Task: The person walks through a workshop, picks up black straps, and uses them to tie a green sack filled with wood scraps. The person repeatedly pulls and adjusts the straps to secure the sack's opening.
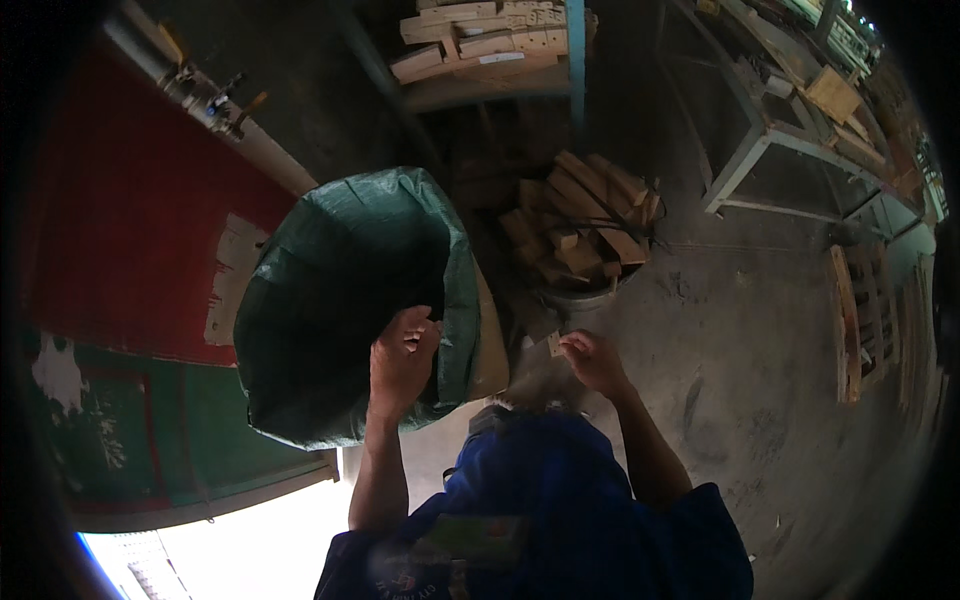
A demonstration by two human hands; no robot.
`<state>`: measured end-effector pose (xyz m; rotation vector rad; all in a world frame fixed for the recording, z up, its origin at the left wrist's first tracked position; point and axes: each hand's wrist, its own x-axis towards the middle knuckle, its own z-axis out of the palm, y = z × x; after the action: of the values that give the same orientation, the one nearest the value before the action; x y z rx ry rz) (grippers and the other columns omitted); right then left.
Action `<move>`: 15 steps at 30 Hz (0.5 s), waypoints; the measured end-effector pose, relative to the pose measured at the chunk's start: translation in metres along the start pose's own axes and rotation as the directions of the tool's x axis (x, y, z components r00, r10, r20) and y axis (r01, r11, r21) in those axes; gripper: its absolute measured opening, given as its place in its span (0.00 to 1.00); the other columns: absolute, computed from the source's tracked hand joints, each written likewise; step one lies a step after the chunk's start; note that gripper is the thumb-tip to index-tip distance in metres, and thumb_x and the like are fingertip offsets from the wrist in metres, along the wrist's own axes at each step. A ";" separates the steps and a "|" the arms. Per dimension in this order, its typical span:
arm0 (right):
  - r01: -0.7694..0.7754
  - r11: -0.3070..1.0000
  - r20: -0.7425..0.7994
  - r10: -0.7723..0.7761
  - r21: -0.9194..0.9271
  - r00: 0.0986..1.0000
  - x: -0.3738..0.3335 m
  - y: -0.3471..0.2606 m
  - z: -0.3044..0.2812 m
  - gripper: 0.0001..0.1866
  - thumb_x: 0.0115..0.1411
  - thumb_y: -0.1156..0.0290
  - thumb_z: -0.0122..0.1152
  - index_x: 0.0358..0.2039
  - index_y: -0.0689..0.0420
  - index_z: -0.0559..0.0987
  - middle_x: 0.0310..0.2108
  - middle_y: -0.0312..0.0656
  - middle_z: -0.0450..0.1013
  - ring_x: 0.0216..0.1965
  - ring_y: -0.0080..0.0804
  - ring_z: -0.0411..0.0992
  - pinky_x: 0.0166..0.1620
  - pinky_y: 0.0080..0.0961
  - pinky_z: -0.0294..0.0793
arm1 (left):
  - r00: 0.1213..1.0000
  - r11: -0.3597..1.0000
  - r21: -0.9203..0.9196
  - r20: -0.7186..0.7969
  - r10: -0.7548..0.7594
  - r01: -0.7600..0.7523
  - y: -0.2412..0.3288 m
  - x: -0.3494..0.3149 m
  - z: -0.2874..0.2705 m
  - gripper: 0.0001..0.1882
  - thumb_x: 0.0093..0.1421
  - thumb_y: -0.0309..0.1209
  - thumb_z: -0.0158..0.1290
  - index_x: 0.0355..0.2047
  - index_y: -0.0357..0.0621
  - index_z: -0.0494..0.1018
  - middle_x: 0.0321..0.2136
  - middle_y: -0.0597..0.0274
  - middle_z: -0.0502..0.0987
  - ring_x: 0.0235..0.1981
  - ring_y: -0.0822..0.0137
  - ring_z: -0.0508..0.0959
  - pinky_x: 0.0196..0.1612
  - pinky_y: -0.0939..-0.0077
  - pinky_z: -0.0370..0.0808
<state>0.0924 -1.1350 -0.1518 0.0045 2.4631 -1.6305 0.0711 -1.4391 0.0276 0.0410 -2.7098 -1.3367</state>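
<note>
A large green woven sack [461, 330] stands with its mouth wide, its inside dark. Over that mouth, near the right rim, is my left hand [402, 360], fingers curled; whatever they may hold is too dim to make out. To the right of the sack, my right hand [596, 362] is closed, pinching a small pale wooden piece [554, 344] that seems to have dark holes in it. Just beyond this hand stands a round tub [585, 298] heaped with wood offcuts [582, 215].
Wooden parts [490, 42] are stacked on a blue-framed rack at the back. A metal-framed bench [745, 170] stands far right, with a wooden pallet [848, 325] below it. Left are a red and green panel [150, 230] and a pipe with valves [215, 105].
</note>
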 end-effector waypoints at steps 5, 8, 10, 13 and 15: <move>-0.005 0.999 0.010 0.005 -0.048 1.000 0.029 0.015 0.006 0.13 0.67 0.62 0.61 0.44 0.57 0.82 0.38 0.45 0.83 0.39 0.36 0.82 0.42 0.31 0.79 | 0.997 0.994 0.081 0.036 -0.071 0.068 -0.001 0.028 0.022 0.20 0.62 0.30 0.61 0.53 0.33 0.74 0.37 0.49 0.83 0.41 0.59 0.85 0.44 0.66 0.82; 0.051 0.997 -0.010 -0.052 -0.061 0.999 0.054 0.036 0.013 0.12 0.66 0.62 0.61 0.42 0.56 0.82 0.37 0.45 0.83 0.38 0.40 0.83 0.42 0.34 0.80 | 0.985 0.967 0.197 0.031 -0.172 0.163 0.002 0.038 0.037 0.26 0.61 0.33 0.63 0.56 0.33 0.72 0.42 0.45 0.82 0.45 0.55 0.84 0.47 0.62 0.81; 0.035 0.997 0.014 -0.034 -0.072 0.999 0.070 0.055 0.015 0.12 0.67 0.62 0.61 0.41 0.57 0.82 0.37 0.45 0.83 0.38 0.42 0.83 0.42 0.35 0.80 | 0.979 0.945 0.268 0.023 -0.202 0.189 0.005 0.047 0.050 0.29 0.60 0.36 0.64 0.58 0.34 0.70 0.46 0.42 0.80 0.48 0.53 0.83 0.50 0.60 0.80; -0.023 0.992 0.006 0.024 -0.122 1.000 0.110 0.084 -0.010 0.11 0.65 0.63 0.60 0.41 0.57 0.82 0.37 0.46 0.82 0.39 0.47 0.82 0.42 0.38 0.80 | 0.966 0.916 0.310 -0.054 -0.252 0.256 0.011 0.056 0.073 0.31 0.60 0.36 0.62 0.60 0.34 0.69 0.49 0.40 0.79 0.50 0.49 0.81 0.52 0.57 0.78; -0.050 0.969 -0.061 0.036 -0.244 0.997 0.148 0.119 -0.037 0.11 0.64 0.64 0.61 0.41 0.57 0.82 0.37 0.47 0.82 0.38 0.48 0.82 0.42 0.40 0.80 | 0.955 0.852 0.431 -0.101 -0.280 0.296 0.029 0.076 0.095 0.31 0.61 0.35 0.61 0.62 0.36 0.67 0.53 0.39 0.75 0.54 0.45 0.78 0.56 0.54 0.75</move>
<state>-0.0457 -1.0692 -0.2692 0.0696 2.6706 -1.3162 -0.0149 -1.3522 0.0002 0.5266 -3.0038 -0.7227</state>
